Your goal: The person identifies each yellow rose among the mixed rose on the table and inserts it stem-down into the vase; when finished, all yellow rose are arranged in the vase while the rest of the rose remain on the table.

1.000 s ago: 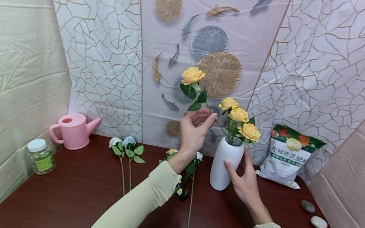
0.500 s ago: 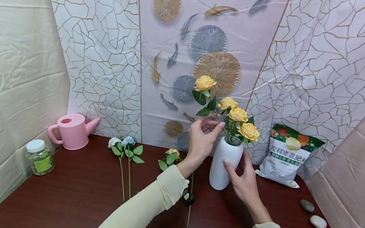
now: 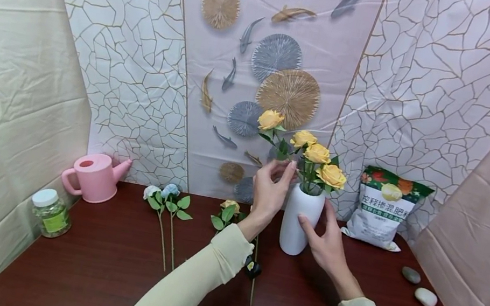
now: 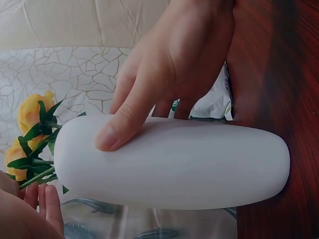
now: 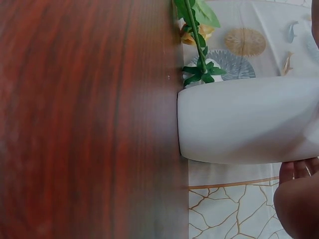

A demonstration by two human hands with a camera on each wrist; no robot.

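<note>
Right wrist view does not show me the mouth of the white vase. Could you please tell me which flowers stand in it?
Observer: Three yellow roses stand in the white vase.
Operator: Thank you. And what does the left hand hold?
Observer: It pinches one more yellow rose, which is tilted to the left.
Operator: Is anything else standing to the right of the vase?
Observer: Yes, a green and white bag.

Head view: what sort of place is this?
Likely a staged tabletop booth: a printed backdrop and plain side drapes around a brown table with a white vase of yellow roses.
</note>
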